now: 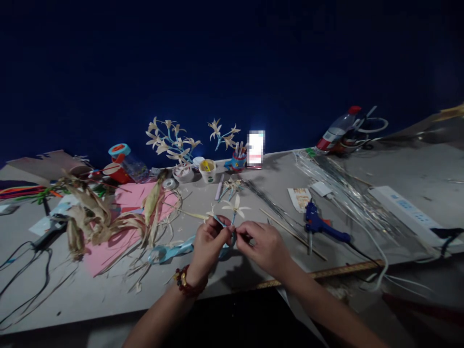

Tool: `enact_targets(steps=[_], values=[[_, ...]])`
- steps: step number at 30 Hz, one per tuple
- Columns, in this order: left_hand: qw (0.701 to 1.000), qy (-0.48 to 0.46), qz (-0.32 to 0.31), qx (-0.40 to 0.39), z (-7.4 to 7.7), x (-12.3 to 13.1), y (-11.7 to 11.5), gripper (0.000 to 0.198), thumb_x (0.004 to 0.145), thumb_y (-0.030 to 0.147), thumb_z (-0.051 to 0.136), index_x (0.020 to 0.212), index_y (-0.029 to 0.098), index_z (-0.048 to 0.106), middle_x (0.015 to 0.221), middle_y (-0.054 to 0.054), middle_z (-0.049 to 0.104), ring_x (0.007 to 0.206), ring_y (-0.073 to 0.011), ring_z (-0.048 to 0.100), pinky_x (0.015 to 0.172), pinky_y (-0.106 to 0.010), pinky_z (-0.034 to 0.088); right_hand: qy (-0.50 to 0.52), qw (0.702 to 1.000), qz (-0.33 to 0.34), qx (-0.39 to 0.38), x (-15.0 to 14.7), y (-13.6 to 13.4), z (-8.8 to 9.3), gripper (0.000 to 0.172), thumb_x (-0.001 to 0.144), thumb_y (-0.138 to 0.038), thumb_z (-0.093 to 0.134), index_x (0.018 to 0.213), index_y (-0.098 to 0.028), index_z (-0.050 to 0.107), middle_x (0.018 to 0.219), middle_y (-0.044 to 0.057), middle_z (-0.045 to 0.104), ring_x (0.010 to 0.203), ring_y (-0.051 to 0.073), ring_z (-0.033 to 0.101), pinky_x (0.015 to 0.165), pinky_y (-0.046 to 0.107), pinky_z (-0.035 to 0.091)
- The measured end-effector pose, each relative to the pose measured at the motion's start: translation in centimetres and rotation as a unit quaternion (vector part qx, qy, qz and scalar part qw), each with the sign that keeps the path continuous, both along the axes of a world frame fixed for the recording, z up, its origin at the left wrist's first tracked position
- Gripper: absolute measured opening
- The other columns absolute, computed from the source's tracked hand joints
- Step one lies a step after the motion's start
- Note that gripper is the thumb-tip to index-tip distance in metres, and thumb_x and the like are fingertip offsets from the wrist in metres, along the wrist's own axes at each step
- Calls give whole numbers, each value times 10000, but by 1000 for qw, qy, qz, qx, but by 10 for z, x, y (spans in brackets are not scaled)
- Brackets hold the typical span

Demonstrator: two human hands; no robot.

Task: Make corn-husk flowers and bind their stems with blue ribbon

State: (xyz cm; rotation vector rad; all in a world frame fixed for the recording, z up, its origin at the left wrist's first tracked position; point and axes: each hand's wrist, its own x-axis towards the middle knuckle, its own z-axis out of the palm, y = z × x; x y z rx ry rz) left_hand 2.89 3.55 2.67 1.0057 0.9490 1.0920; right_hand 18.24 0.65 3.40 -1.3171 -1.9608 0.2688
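Observation:
My left hand [208, 244] and my right hand [263, 246] meet over the grey table [253, 270], both pinched on a small pale husk flower [235, 209] with a light blue wrapped stem. A light blue ribbon [170, 251] trails from my fingers to the left across the table. A red bead bracelet [185, 282] sits on my left wrist. Two more finished little flowers [230, 187] lie just beyond my hands.
Dried corn husks [97, 217] lie on pink paper [108, 246] at left. A blue glue gun [322, 224] and thin sticks are at right, with silver wires [340, 188] and a white power strip [406, 212]. Flower branches [174, 140], cups and a bottle [337, 128] stand at the back.

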Motion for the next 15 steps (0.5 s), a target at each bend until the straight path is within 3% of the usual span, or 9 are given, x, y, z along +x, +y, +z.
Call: enact_targets(steps=[15], values=[[999,-6,42,13,-3,5,-7,149,787,269,708,807,167,601,595,58,552,523,-74,501,565,-203,415,-30,998,-27,44,-7,-2,0,147,837,-148,537,707,-202,580,614,-4,645,570,149,605,597,264,395]])
